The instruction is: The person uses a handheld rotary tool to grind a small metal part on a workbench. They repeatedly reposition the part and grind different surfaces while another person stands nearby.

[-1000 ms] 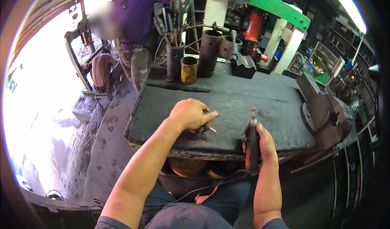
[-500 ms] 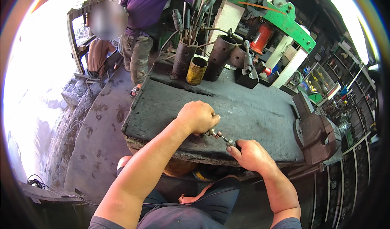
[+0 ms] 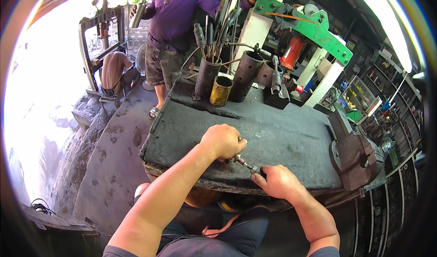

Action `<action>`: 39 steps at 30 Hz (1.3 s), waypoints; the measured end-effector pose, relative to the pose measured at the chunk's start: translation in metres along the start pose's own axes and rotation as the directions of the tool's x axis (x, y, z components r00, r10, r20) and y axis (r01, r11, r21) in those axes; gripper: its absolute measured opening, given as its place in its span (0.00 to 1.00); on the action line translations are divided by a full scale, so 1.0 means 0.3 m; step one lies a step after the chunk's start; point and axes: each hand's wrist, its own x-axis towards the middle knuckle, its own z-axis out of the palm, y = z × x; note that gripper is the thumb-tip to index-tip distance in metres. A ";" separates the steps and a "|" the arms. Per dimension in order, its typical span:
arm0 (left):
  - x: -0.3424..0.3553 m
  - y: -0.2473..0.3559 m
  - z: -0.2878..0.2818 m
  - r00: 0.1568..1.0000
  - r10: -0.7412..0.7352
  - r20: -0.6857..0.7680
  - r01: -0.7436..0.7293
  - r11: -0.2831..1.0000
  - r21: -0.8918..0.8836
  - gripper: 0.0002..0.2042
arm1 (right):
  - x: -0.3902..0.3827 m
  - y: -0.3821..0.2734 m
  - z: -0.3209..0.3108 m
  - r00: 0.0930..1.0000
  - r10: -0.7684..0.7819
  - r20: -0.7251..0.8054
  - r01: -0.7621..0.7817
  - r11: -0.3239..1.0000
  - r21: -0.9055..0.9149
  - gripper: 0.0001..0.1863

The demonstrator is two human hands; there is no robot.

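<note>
Over the front part of the dark workbench point(image 3: 291, 136), my left hand point(image 3: 222, 141) is closed around a small metal fitting point(image 3: 237, 158), most of it hidden in the fist. My right hand point(image 3: 278, 181) pinches a silver, collar-like metal piece point(image 3: 255, 169) between thumb and fingers. A thin shiny rod point(image 3: 246, 164) runs from this piece to the fitting, so the parts form one line between my hands. Whether they are screwed together or only touching, I cannot tell. What else my right hand covers is hidden.
Behind my hands stand a yellow can point(image 3: 221, 92) and dark metal tubes point(image 3: 208, 77) holding tools. A large vise point(image 3: 357, 159) is at the bench's right end. Beyond is a green press frame point(image 3: 318, 29), touched by a person in purple point(image 3: 175, 17). Another person point(image 3: 113, 70) sits far left.
The gap between the fitting and the rod has closed as my right hand came slightly left. The person in purple now shows a silver cylinder in one hand.
</note>
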 end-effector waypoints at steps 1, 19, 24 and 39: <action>0.002 -0.002 0.000 1.000 0.003 -0.013 -0.003 1.000 -0.001 0.26 | 0.000 0.001 0.003 1.000 -0.011 0.021 0.011 1.000 -0.009 0.33; 0.007 0.009 -0.002 0.999 -0.033 0.001 0.033 0.999 -0.023 0.25 | 0.001 0.006 0.011 0.999 0.045 0.004 -0.045 0.998 0.036 0.33; 0.005 0.012 -0.008 0.998 -0.057 0.025 0.058 0.998 -0.036 0.25 | 0.006 0.002 0.007 0.999 0.036 0.008 -0.036 0.999 0.038 0.32; 0.004 0.017 -0.012 0.999 -0.030 0.012 0.030 1.000 0.004 0.26 | -0.017 0.003 0.011 0.998 0.054 -0.012 -0.054 0.998 -0.031 0.33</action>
